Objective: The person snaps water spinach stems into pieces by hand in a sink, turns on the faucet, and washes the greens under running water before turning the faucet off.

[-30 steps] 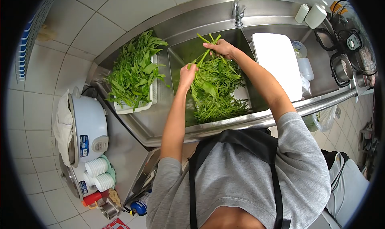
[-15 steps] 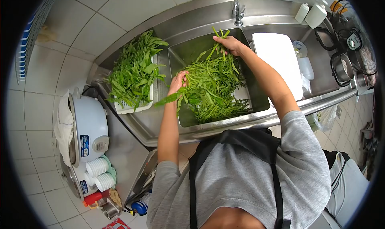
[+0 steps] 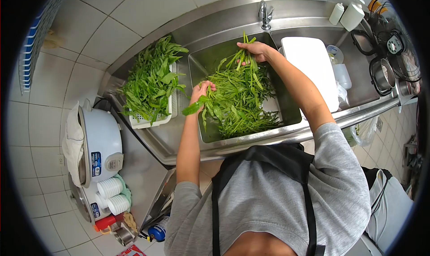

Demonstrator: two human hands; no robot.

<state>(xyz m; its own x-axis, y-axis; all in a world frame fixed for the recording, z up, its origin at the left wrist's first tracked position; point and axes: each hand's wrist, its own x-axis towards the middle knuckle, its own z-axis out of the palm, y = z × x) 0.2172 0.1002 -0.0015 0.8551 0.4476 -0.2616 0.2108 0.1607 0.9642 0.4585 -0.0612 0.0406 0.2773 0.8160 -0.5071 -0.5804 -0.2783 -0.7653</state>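
Long-stemmed leafy greens (image 3: 239, 92) fill the left sink basin (image 3: 193, 65) in a loose heap. Over the basin's left side, my left hand (image 3: 201, 92) is closed around a few leafy greens, their leaves hanging below the fingers. Toward the back of the basin, my right hand (image 3: 255, 52) grips a small bunch of stems that stick up past the thumb. Part of its fingers is hidden behind the stems. To the left, a white basket (image 3: 154, 123) on the drainboard is piled with more greens (image 3: 152, 83).
A faucet (image 3: 265, 16) rises behind the sink. On the right, a white board or lid (image 3: 309, 72) lies partly over the second basin (image 3: 363, 88). White bottles (image 3: 351, 17) stand at the back right. A large rice cooker (image 3: 102, 141) and stacked white cups (image 3: 114, 195) are at left.
My right hand has come slightly down, and its stems look more bunched together. The left hand has shifted a little to the right, with the greens in it.
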